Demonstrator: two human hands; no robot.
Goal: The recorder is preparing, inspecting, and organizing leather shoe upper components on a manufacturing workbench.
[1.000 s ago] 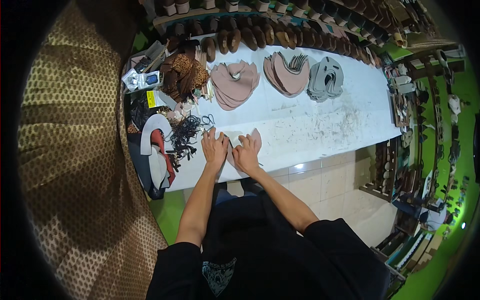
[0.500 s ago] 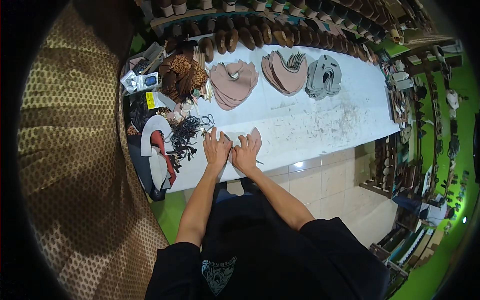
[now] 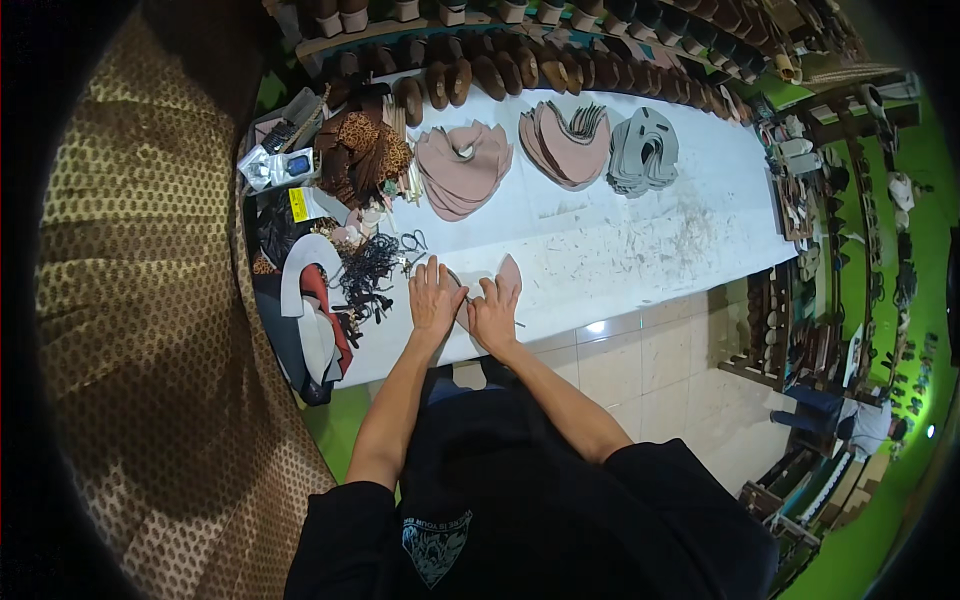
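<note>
Near the table's front edge, both hands work on a pink shoe-upper piece (image 3: pixel 511 272) that lies on the white table top. My left hand (image 3: pixel 434 305) rests with its fingers stretched forward, its thumb turned in toward the other hand. Bent fingers of my right hand (image 3: pixel 492 315) press and grip the piece's inner edge, and the two thumbs nearly meet there. Most of the piece is hidden under the hands. A thin dark stick-like tool (image 3: pixel 520 324) pokes out beside the right hand. Scissors (image 3: pixel 412 241) lie just beyond the left hand.
Farther back lie two stacks of pink pieces (image 3: pixel 463 165) (image 3: pixel 566 150) and a grey stack (image 3: pixel 643 155). Black cord scraps (image 3: pixel 368 265) and leopard-print material (image 3: pixel 365 145) crowd the left. Brown shoe lasts (image 3: pixel 490 72) line the far edge. Another person (image 3: pixel 862 425) is at the far right.
My hands stay at the same spot, with their fingers and thumbs shifting slightly on the pink piece. The view moves a little, and the other person at far right shows more fully.
</note>
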